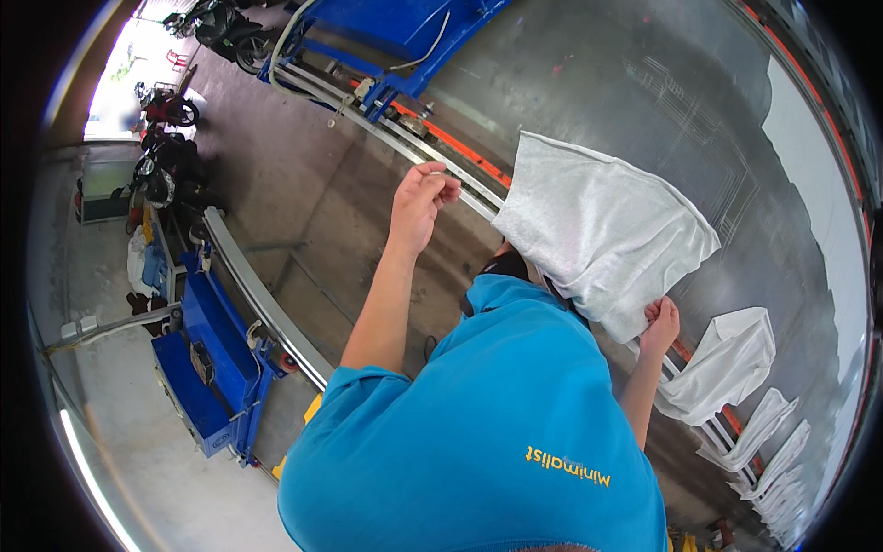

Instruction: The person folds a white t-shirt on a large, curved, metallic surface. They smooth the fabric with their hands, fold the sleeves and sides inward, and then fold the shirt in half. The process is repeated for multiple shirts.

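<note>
A light grey cloth (pixel 607 225) lies across the near edge of the grey tabletop (pixel 589 83). At the cloth's near right corner is the right hand (pixel 661 324), fingers bent; whether they pinch it, I cannot tell. The left hand (pixel 423 204) is raised apart from the cloth, half curled; if it grasps something, I cannot tell. More pale cloths (pixel 727 363) lie along this edge, to the right
</note>
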A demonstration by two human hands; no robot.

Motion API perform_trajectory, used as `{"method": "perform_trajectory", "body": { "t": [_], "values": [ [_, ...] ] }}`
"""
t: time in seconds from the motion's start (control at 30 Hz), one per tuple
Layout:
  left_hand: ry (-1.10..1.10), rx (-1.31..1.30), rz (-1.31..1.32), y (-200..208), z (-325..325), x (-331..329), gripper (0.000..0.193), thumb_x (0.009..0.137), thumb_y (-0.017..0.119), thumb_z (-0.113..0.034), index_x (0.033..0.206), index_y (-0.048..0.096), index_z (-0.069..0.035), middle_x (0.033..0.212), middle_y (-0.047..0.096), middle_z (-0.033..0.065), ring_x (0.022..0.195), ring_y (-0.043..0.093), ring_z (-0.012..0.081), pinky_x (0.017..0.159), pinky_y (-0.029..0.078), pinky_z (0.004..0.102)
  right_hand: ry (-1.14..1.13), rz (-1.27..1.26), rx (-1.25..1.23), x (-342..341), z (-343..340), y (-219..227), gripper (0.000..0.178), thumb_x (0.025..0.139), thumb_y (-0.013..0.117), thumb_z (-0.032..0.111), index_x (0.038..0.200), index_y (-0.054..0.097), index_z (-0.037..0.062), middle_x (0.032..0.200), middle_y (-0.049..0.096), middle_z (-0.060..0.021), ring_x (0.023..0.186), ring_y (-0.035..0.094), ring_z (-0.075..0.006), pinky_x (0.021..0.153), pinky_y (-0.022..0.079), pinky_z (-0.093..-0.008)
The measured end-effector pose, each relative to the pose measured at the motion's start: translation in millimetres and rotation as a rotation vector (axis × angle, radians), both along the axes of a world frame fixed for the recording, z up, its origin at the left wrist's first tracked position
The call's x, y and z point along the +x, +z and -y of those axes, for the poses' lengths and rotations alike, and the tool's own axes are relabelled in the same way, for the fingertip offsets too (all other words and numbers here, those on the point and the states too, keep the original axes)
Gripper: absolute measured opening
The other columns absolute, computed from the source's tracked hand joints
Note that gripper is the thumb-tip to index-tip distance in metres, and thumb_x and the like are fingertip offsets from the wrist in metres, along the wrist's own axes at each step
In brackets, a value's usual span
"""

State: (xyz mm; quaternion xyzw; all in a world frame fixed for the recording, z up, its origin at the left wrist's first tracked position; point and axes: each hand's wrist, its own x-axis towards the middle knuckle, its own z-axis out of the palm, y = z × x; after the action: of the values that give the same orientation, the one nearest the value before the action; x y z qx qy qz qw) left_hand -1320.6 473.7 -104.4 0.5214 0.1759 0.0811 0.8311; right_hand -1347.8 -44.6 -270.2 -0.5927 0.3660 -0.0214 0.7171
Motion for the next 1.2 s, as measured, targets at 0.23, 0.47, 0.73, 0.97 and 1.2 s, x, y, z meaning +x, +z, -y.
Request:
{"method": "perform_trajectory", "body": {
  "t": [0.23, 0.47, 0.73, 0.97, 1.2],
  "values": [
    [0.081, 0.506, -0.18, -43.5, -30.8, 30.8, 0.031, 0.094, 0.071, -0.013, 0.119, 0.057, 0.0, 0.093, 0.071, 0.0052, 0.079, 0.066, 0.0138, 0.072, 0.054, 0.0322, 0.047, -0.004, -0.016, 4.7, -4.3, 1.3, 0.017, 0.103, 0.063, 0.017, 0.108, 0.064, 0.0016, 0.086, 0.064, -0.0038, 0.071, 0.062, -0.012, 0.065, 0.053, -0.0244],
    [-0.205, 1.671, -0.194, -70.3, -66.8, 116.4, 0.029, 0.089, 0.064, -0.012, 0.115, 0.06, -0.001, 0.122, 0.07, 0.0183, 0.093, 0.071, 0.0299, 0.074, 0.056, 0.0414, 0.026, 0.01, -0.054, 1.4, -5.4, -3.7, 0.017, 0.103, 0.062, 0.017, 0.109, 0.063, 0.001, 0.087, 0.064, -0.0046, 0.071, 0.062, -0.0124, 0.065, 0.053, -0.0249],
    [-1.026, 2.431, -0.619, -109.4, -30.8, 179.5, 0.034, 0.089, 0.061, -0.015, 0.117, 0.075, -0.002, 0.154, 0.036, 0.0346, 0.086, 0.076, 0.0275, 0.06, 0.059, 0.0417, 0.058, -0.058, -0.214, 1.8, -13.3, 9.0, 0.02, 0.103, 0.061, 0.018, 0.11, 0.064, 0.0, 0.086, 0.063, -0.0036, 0.07, 0.061, -0.0116, 0.064, 0.052, -0.0247],
    [-1.29, 2.517, -0.464, -124.7, -26.9, 173.4, 0.032, 0.091, 0.061, -0.019, 0.116, 0.076, -0.005, 0.144, 0.046, 0.0382, 0.092, 0.075, 0.0355, 0.055, 0.057, 0.0495, 0.076, -0.115, -0.343, 4.1, -26.9, 10.7, 0.022, 0.104, 0.059, 0.019, 0.11, 0.064, -0.0016, 0.087, 0.063, -0.0042, 0.072, 0.059, -0.0115, 0.065, 0.051, -0.0261],
    [-1.199, 2.111, -0.583, -122.5, -33.6, 159.6, 0.035, 0.092, 0.058, -0.017, 0.12, 0.074, -0.004, 0.138, 0.058, 0.0322, 0.112, 0.068, 0.0427, 0.061, 0.059, 0.0504, 0.039, -0.122, -0.258, 8.1, -30.9, 14.5, 0.023, 0.103, 0.059, 0.019, 0.112, 0.063, -0.002, 0.088, 0.062, -0.0037, 0.073, 0.057, -0.011, 0.065, 0.05, -0.0266]
  ]
}}
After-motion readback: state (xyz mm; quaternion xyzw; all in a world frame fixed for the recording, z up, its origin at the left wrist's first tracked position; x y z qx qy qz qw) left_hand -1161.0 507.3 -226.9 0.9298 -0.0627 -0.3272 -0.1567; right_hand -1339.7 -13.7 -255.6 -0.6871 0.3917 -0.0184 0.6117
